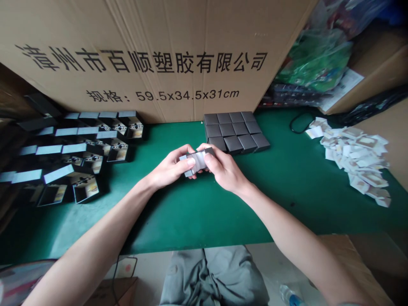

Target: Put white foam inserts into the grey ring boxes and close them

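Above the middle of the green tabletop, a small dark box [198, 160] with a shiny grey face is held between both hands. My left hand [174, 165] grips its left end, thumb lying on the shiny face. At the other end my right hand [223, 167] closes round it, thumb pressed on top. The fingers under the box are mostly hidden. Just behind the hands, several closed dark boxes [237, 129] sit packed in a block. To the left stand rows of open black hinged boxes [86, 189], lids raised, with pale and yellowish pieces inside.
A large printed cardboard carton [159, 34] walls off the back of the green table [178, 221]. A heap of small white packets [360, 157] lies at the right, near a black cord loop [298, 123]. Plastic bags [318, 59] fill the back right corner.
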### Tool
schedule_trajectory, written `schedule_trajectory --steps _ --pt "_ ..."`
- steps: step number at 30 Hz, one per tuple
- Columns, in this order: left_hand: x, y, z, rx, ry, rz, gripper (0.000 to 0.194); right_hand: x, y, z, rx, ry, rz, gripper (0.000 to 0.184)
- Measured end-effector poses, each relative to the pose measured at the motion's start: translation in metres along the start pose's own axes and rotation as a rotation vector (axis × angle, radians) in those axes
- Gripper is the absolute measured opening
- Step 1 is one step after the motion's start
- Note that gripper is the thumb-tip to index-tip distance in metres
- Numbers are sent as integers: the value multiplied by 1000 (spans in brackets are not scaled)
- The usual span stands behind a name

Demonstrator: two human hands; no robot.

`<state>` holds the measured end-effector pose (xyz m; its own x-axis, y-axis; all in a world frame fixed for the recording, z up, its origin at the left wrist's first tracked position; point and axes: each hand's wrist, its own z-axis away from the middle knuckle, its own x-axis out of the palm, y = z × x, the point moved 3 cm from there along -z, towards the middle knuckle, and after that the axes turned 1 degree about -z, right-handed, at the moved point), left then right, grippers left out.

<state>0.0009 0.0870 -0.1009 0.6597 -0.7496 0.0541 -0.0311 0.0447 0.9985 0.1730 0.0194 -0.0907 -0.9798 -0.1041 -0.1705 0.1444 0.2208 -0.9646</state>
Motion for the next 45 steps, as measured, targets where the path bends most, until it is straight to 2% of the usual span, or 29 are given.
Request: schedule_trajectory --steps 8,20,27,34,41,45 --pt "3 3 -2 55 -14 -32 60 -1 -2 1 -63 10 200 42" --pt "4 -2 -2 9 -1 -11 63 2 -4 1 -83 -9 198 37" --pt "5 -2 -2 29 -4 8 66 2 -5 -1 -121 5 252 45" --pt "5 -1 -3 26 25 -25 75 2 -4 0 -130 31 291 45" --pt "5 2 -3 41 17 -64 76 3 0 0 -132 76 309 52" --pt "3 3 -2 43 25 -92 76 -1 5 1 -113 189 352 74"
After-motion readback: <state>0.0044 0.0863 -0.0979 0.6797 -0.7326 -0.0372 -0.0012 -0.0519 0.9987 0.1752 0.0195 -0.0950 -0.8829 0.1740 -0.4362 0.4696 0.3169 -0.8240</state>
